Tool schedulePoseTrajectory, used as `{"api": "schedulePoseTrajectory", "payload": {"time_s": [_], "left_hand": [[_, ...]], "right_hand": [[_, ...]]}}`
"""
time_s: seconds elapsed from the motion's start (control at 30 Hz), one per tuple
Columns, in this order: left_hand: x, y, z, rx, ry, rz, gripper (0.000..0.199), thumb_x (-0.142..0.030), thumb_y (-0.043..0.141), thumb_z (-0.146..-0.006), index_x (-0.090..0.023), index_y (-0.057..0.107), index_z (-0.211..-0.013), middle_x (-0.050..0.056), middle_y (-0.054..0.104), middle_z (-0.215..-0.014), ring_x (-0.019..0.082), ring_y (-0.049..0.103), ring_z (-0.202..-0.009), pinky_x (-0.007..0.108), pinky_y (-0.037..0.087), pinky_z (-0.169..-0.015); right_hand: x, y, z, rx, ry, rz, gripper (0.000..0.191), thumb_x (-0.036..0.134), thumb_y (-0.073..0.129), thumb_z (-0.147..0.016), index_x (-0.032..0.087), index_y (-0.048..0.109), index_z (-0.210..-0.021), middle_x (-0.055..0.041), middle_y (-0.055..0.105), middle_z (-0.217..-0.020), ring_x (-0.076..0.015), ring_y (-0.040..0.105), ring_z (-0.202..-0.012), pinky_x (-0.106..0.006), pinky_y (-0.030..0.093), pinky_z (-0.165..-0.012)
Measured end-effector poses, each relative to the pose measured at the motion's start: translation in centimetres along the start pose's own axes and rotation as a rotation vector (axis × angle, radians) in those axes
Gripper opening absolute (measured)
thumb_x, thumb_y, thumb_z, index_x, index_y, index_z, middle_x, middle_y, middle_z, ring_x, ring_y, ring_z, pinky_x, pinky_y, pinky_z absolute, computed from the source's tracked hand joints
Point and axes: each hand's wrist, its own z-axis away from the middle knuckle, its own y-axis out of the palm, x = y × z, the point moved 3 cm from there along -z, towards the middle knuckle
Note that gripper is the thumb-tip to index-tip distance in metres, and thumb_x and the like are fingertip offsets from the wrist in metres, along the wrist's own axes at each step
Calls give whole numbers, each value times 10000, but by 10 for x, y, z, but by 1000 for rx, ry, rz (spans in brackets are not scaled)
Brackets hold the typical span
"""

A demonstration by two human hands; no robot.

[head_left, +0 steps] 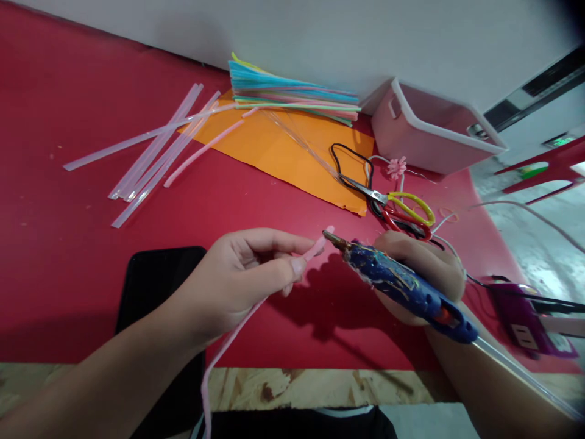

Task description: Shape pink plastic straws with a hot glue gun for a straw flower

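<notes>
Between thumb and fingers, my left hand (256, 271) pinches a pink pipe cleaner (228, 341) near one end; the rest hangs down past the table's front edge. My right hand (420, 262) is wrapped around a blue glue gun (402, 277) with dried glue strands on its body. A clear glue stick (521, 372) juts from the gun's rear. The metal nozzle is at the pink tip and looks to be touching it, though the exact contact is hard to tell.
Glue sticks (155, 149) lie at the left, with a black phone (159, 286) nearer. Behind are colourful pipe cleaners (292, 88) on an orange sheet (283, 152). Scissors (397, 207), a pink bin (425, 134) and a purple power strip (525, 323) stand right. A cord runs across the right side.
</notes>
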Motion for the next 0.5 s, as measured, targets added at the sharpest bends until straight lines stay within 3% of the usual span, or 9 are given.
{"api": "schedulePoseTrajectory", "payload": {"time_s": [0.17,0.4,0.5], "left_hand": [[1,-1,-1,5,-5,15,189,-94,803,-711,-242,868,-809,-48,672,-558,61,567,-535,174,464,-573],[2,-1,0,104,2,49,171,-116,774,-832,-263,857,-804,-57,674,-582,50,574,-547,148,463,-564],[4,-1,-1,162,-2,102,155,-129,771,-871,-257,854,-852,-55,677,-605,47,587,-562,143,479,-583]], "right_hand": [[-2,-1,1,-2,8,1,60,193,641,-905,216,607,-949,-33,642,-758,-163,623,-639,-297,504,-584],[-4,-2,-3,-19,54,161,200,191,639,-778,239,595,-967,-1,681,-733,-126,568,-500,-260,424,-461],[-13,1,-3,39,114,224,247,186,632,-761,232,595,-1001,8,696,-735,-118,554,-478,-249,421,-462]]}}
